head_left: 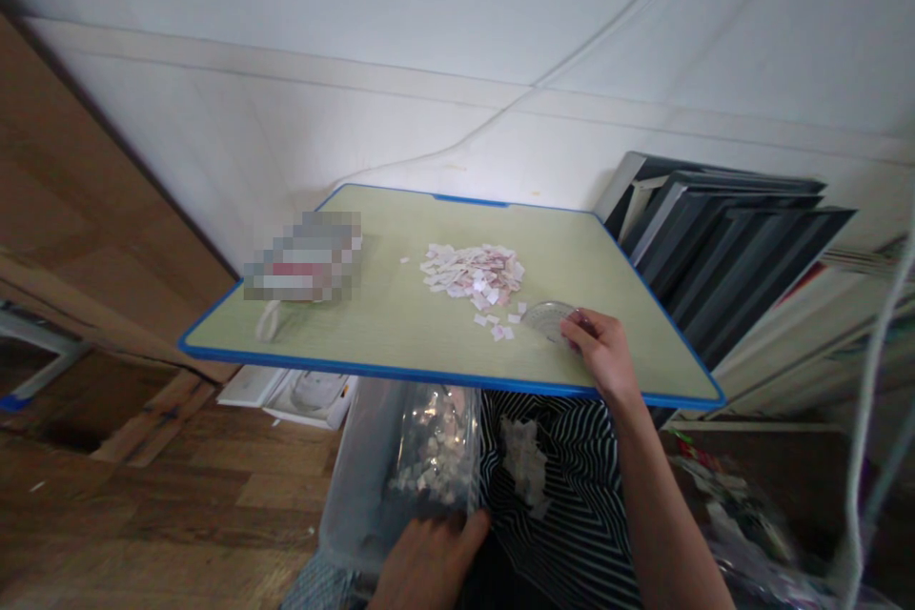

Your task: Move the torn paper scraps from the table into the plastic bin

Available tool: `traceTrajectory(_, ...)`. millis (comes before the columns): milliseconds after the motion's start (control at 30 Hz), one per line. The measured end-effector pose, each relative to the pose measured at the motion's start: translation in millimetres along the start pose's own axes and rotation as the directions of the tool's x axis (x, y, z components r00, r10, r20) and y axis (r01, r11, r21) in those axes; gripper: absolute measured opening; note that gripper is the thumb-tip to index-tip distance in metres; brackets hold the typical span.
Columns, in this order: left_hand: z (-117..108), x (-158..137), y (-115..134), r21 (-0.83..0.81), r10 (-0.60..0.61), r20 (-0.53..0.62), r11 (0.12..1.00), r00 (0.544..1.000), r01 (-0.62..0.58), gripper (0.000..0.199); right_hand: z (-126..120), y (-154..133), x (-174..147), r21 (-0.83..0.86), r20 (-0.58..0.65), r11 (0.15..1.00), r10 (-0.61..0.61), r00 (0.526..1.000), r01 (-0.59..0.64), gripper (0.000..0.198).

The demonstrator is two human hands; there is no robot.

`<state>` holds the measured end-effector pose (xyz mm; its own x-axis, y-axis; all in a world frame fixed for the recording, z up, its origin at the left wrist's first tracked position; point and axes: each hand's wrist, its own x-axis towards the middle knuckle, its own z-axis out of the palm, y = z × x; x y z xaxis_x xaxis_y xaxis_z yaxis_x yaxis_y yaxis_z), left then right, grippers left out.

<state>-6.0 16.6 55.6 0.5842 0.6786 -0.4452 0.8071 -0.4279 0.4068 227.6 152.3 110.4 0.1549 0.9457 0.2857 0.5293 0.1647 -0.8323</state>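
Observation:
On the tabletop (386, 329), my right hand (604, 343) is closed on a clear half-round protractor (547, 316). Its curved side lies just right of several loose paper squares (497, 329). Behind those is a pile of small whitish-pink paper pieces (472, 272). Below the table, my left hand (433, 558) is closed over the near rim of a translucent plastic bin (350, 486). Inside the bin sits a clear plastic bag (436, 448) with many small pale pieces.
A pixelated object (304, 262) and a small white item (268, 322) are at the table's left. Dark flat panels (721, 238) lean on the right. Striped fabric (572, 486) with a crumpled pale piece (525, 462) lies beside the bin. A white cable (868, 419) hangs at right.

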Motion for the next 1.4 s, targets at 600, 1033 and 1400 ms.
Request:
traceTrajectory(600,-1.6,1.1,-2.5,-0.033,0.020,0.064,0.999,0.998,-0.018,0.046,-0.7,0.8,-0.8,-0.016,0.054,1.000,-0.003,0.999,0.003,0.026)
traceTrajectory(1033,3.2,1.2,-4.1,-0.016,0.025,0.042,1.000,0.999,-0.024,0.049,0.3,-5.3,-0.6,-0.125,-0.017,0.991,-0.040,0.999,0.038,0.025)
traceTrajectory(1400,0.2,1.8,-3.2,-0.007,0.027,0.082,1.000,0.996,-0.027,0.046,-0.7,-4.1,-1.4,-0.101,-0.046,0.992,-0.077,0.996,0.072,0.024)
